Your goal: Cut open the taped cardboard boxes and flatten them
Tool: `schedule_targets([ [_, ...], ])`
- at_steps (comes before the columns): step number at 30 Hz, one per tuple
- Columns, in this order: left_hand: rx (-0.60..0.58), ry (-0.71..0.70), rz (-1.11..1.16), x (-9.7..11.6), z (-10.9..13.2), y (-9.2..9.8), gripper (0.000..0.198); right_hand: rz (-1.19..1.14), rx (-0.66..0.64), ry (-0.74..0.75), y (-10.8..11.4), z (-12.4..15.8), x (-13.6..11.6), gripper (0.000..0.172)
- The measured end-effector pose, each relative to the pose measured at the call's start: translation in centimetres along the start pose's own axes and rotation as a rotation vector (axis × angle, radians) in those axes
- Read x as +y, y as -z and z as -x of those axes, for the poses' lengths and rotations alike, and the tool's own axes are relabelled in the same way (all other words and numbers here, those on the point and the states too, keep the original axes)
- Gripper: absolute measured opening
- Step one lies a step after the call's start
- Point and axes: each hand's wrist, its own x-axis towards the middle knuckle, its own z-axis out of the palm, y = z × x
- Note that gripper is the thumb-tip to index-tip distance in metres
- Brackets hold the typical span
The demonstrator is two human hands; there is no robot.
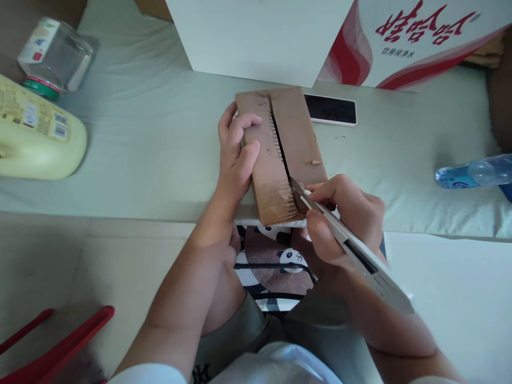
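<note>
A small brown cardboard box (298, 130) lies at the front edge of the cloth-covered surface, with a dark slit running along its top seam. My left hand (238, 149) grips the box's left side, thumb and fingers pressed on its top. In my right hand (348, 213) is a white utility knife (360, 253), held at a slant. The knife's blade tip sits in the slit near the box's front end. Torn, ragged cardboard shows along the slit's left side.
Behind the box lies a phone (334, 110). White cartons (260, 37) stand at the back. A clear jar (60, 56) and a yellow jug (40, 130) are on the left, a water bottle (476, 172) on the right. Red bars (68, 346) show at lower left.
</note>
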Motion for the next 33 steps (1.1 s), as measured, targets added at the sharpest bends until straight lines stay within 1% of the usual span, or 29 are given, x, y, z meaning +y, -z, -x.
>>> schedule_targets([
  [4, 0.001, 0.020, -0.008, 0.2, 0.0, 0.1, 0.053, 0.052, -0.007, 0.020, 0.0, -0.4, -0.1, 0.003],
  [7, -0.008, 0.020, -0.003, 0.3, 0.0, 0.2, 0.054, 0.040, -0.013, 0.025, 0.0, -0.5, -0.1, 0.004],
  [10, -0.001, 0.010, -0.009, 0.4, 0.0, 0.1, 0.056, -0.015, -0.045, -0.015, 0.3, -0.4, 0.0, 0.009],
  [14, 0.025, 0.007, -0.018, 0.3, 0.0, -0.1, 0.055, -0.058, -0.074, -0.093, 0.6, 0.1, 0.2, 0.011],
  [16, 0.022, 0.008, -0.019, 0.2, 0.1, -0.1, 0.053, -0.106, -0.038, -0.120, 0.5, 0.5, 0.6, 0.009],
  [18, 0.012, 0.010, -0.014, 0.1, 0.1, 0.0, 0.053, -0.207, 0.028, -0.139, 0.2, 0.8, 1.1, 0.005],
  [21, 0.008, 0.010, -0.007, 0.0, 0.0, 0.1, 0.053, -0.378, 0.115, -0.141, -0.1, 1.1, 1.9, 0.015],
  [23, 0.011, 0.009, -0.004, -0.1, 0.0, 0.1, 0.053, -0.433, 0.125, -0.141, -0.2, 1.2, 2.2, 0.016],
  [26, 0.013, 0.009, -0.001, -0.1, 0.1, 0.0, 0.051, -0.459, 0.115, -0.161, -0.2, 1.1, 2.2, 0.013],
  [29, 0.016, 0.004, -0.002, -0.2, 0.1, 0.0, 0.051, -0.507, 0.138, -0.153, -0.3, 0.9, 2.0, 0.012],
  [31, 0.018, 0.006, -0.002, 0.0, 0.2, 0.0, 0.051, -0.567, 0.147, -0.154, -0.3, 0.7, 2.0, 0.013],
  [33, 0.017, 0.012, -0.002, 0.2, 0.2, 0.0, 0.051, -0.642, 0.128, -0.159, 0.0, 0.3, 2.3, 0.014],
])
